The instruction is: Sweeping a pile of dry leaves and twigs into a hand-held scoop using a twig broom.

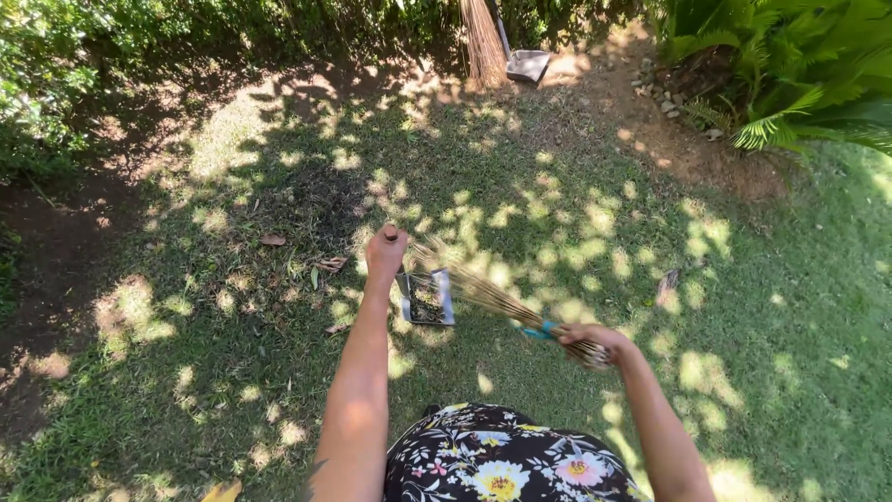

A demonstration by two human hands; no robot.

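Note:
My left hand [385, 253] is closed around the top of a dustpan handle, and the metal dustpan [427, 297] rests on the grass just right of it with dark debris inside. My right hand [595, 342] grips the bound end of a stick broom [478, 290], tied with a teal band. The broom's bristles slant up and left, their tips reaching the dustpan's mouth. Both arms stretch forward over the lawn.
Dry leaves [273, 240] lie on the shaded grass left of the dustpan. A second broom [483, 42] and another dustpan [527, 65] stand at the far hedge. Stones [662, 98] edge a fern bed at the top right. Bare soil lies at the left.

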